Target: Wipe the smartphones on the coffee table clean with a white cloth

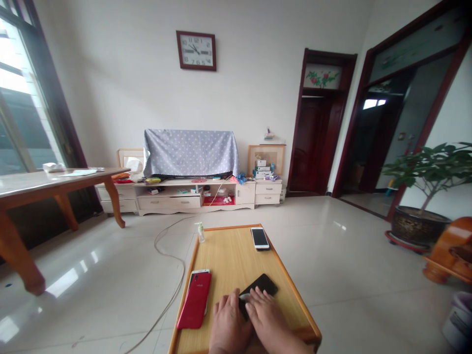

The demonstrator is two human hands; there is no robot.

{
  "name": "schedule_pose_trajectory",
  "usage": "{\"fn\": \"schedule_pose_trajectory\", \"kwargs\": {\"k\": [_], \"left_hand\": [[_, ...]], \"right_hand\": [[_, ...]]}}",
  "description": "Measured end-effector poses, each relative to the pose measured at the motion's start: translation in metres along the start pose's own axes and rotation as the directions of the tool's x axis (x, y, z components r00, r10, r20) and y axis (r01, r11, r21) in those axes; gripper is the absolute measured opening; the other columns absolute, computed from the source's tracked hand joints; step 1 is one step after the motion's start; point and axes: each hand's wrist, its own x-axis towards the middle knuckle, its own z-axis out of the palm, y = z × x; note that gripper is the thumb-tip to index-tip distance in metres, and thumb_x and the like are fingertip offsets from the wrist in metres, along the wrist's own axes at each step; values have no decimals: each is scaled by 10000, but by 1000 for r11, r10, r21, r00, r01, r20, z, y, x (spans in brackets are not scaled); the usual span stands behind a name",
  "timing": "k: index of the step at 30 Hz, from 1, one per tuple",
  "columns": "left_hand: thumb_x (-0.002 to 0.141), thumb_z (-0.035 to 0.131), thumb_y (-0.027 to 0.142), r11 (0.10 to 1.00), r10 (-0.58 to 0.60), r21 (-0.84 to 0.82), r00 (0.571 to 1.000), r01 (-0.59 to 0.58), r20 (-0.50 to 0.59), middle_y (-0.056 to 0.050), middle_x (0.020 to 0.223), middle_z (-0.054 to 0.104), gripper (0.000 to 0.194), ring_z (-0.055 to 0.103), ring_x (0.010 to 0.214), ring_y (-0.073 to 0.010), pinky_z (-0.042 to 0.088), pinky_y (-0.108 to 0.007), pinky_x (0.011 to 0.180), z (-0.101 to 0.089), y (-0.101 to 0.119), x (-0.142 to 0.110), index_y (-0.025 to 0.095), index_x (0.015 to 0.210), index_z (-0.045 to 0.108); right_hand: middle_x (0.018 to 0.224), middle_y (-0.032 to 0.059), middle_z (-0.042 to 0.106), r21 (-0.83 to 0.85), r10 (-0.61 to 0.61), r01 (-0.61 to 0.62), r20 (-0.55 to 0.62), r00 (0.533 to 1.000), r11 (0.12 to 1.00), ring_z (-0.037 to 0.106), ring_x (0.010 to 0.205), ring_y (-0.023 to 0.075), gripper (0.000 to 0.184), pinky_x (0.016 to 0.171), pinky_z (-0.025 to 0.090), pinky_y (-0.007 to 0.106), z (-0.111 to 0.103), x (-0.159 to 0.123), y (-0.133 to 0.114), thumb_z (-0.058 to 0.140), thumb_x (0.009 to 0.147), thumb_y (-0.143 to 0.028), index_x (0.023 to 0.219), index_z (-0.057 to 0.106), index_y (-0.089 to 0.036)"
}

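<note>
A black phone (266,283) lies at a slant near the front of the small wooden table. At its lower left end my left hand (227,322) grips the edge, with fingers curled and the thumb side against it. Across the phone's surface lies my right hand (266,314), its fingers pressed down close together. A small white, cloth-like piece (244,296) shows between the right fingertips and the phone; most of it is hidden. Left of my hands, a red phone (195,301) rests partly over a white phone (201,271).
The low table (230,250) has a raised rim. On it are another white phone (260,238) at the far right and a small pump bottle (201,232) at the far left corner. A cable (180,265) runs along the floor. A potted plant (420,221) stands right.
</note>
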Motion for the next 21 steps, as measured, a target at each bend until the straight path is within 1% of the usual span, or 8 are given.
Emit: {"fn": "schedule_pose_trajectory", "kwargs": {"k": [5,7,10,12,14,17,19,21], "left_hand": [[729,594,442,1000,-5,19,1000,5,9,-94,1372,594,765,472,1276,-268,252,-346,1092,-2,0,0,208,1443,447],[774,554,453,1000,4,18,1000,-4,10,-95,1366,600,705,481,1265,-264,262,-346,1076,-2,0,0,212,1430,461],[837,483,450,1000,12,2,1000,-12,-1,-93,1328,624,621,507,1223,-257,284,-353,1044,-1,-1,1,213,1410,479],[815,514,455,1000,12,-9,1000,-12,-8,-94,1319,626,641,505,1219,-265,283,-358,1044,-1,-1,1,211,1406,482],[764,570,454,1000,11,-12,1000,-11,-2,-92,1332,614,689,490,1235,-275,275,-361,1053,-1,-2,1,218,1405,481],[722,608,434,1000,6,-10,1000,-6,4,-80,1350,598,723,472,1249,-272,265,-356,1063,-1,-2,0,234,1405,479],[720,611,440,1000,3,-13,1000,-3,-5,-78,1352,594,726,463,1256,-270,260,-356,1069,-2,-2,0,235,1404,480],[721,611,452,1000,0,-15,1000,0,0,-78,1355,590,732,455,1264,-273,256,-357,1073,-2,-1,-1,233,1407,477]], "right_hand": [[1504,102,492,-39,155,-158,-72,985,987,332,1465,277,606,1211,225,492,-12,17,7,193,1045,-500,1400,583,-202],[1504,104,493,-20,115,-116,-61,992,993,337,1463,279,585,1210,227,490,-8,17,1,220,1043,-501,1400,581,-211],[1489,64,520,45,-24,25,-37,999,999,393,1434,245,505,1196,268,445,-1,13,-6,259,1046,-447,1345,624,-266],[1469,66,542,34,-4,8,-115,993,999,445,1397,235,454,1173,306,405,2,10,-3,306,1030,-375,1281,665,-255],[1442,92,563,-20,75,-82,-236,969,996,495,1344,245,417,1136,344,379,1,10,6,369,990,-300,1272,665,-220],[1275,104,665,-95,127,-166,-320,939,982,599,1176,249,372,1016,417,345,-3,11,21,438,931,-226,1216,678,-219],[1063,84,715,-112,142,-187,-325,935,976,638,1017,236,274,903,440,320,-6,10,27,457,918,-223,1010,715,-237],[920,66,702,-70,170,-206,-346,923,976,632,920,226,235,819,434,303,-10,9,29,462,918,-252,853,688,-240]]}}
